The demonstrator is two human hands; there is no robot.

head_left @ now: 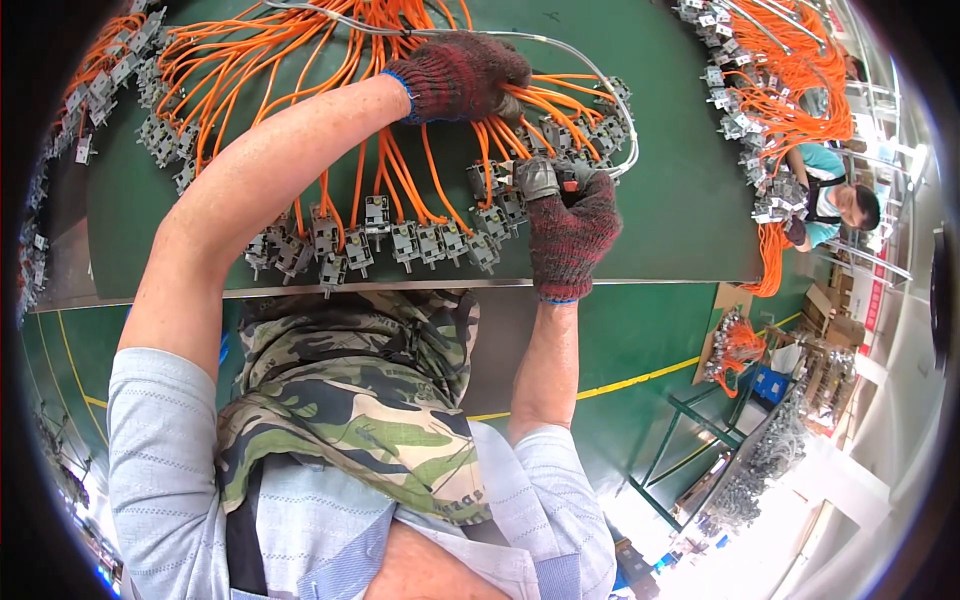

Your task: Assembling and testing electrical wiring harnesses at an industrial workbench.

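Observation:
My left hand (pixel 465 78), in a dark red and black knit glove, is closed around a bunch of orange cables (pixel 548 98). Grey metal connectors (pixel 600 135) on the ends of these cables lie just right of it. Closer to me, my gloved right hand (pixel 572 235) is closed beside the connectors, its thumb next to them. A small red part (pixel 570 186) shows between its thumb and fingers; the rest of what it holds is hidden. A pale hose (pixel 600 72) loops over the table and ends at this hand.
More cables with connectors (pixel 405 245) lie along the near edge of the green table (pixel 680 230). Other orange bundles (pixel 800 95) hang at the right, where a co-worker (pixel 825 190) is. A rack with grey parts (pixel 750 480) stands lower right.

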